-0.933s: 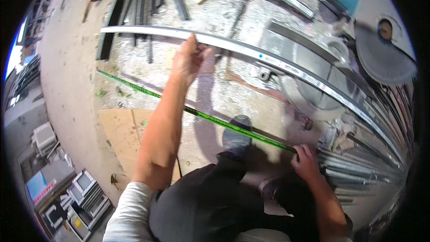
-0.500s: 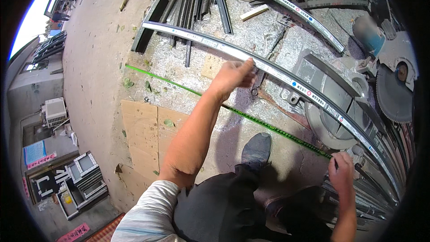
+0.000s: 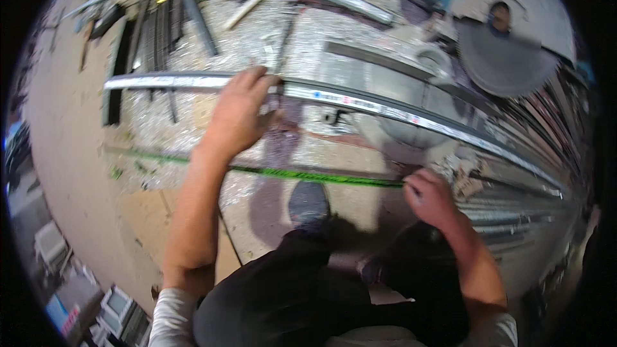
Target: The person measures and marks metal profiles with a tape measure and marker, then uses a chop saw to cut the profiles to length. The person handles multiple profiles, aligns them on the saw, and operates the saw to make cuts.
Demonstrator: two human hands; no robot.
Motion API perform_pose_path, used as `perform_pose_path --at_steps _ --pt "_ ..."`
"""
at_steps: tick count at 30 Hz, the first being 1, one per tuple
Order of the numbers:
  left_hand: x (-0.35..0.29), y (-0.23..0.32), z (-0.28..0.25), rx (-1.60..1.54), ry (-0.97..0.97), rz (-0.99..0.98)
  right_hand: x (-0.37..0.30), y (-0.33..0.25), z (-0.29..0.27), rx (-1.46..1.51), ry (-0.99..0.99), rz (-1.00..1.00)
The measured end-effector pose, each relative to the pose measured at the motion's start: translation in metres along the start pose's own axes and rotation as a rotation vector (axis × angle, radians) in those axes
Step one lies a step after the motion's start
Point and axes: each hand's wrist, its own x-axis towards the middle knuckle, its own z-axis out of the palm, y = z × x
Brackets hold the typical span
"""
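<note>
Rail (image 3: 350, 101): laid beyond the tape (image 3: 302, 175), its long axis run from left to right and slanted nearer toward the right; the dark bar (image 3: 113, 109) was crossed at its left end, and the saw base (image 3: 411, 133) was crossed farther along.
Left hand (image 3: 239, 106): placed nearer to the rail than the other; the rail's left part was covered by its fingers, the thumb held apart on the near side. Whether the rail was gripped could not be told.
Tape: stretched on the rail's near side, roughly alongside it, past the far edge of the cardboard (image 3: 144, 215) and beneath the left forearm (image 3: 200, 199).
Right hand (image 3: 434, 196): clamped on the tape's right end, off the saw base's near edge, apart from the rail.
Change: half a second earlier, the rail's near edge was met by the left fingers; now its face was overlaid. The view had been swung, so both lengths were seen flatter and farther left. The tape's right end was still held.
</note>
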Motion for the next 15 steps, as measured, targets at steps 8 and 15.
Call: perform_pose_path --at_steps 8,15 --pt "0.014 -0.028 0.016 0.162 -0.092 0.031 -0.055 -0.007 0.08 -0.087 -0.112 0.017" --pt "0.014 -0.062 0.039 0.266 -0.039 0.182 -0.06 0.025 0.136 -0.128 0.03 -0.029"
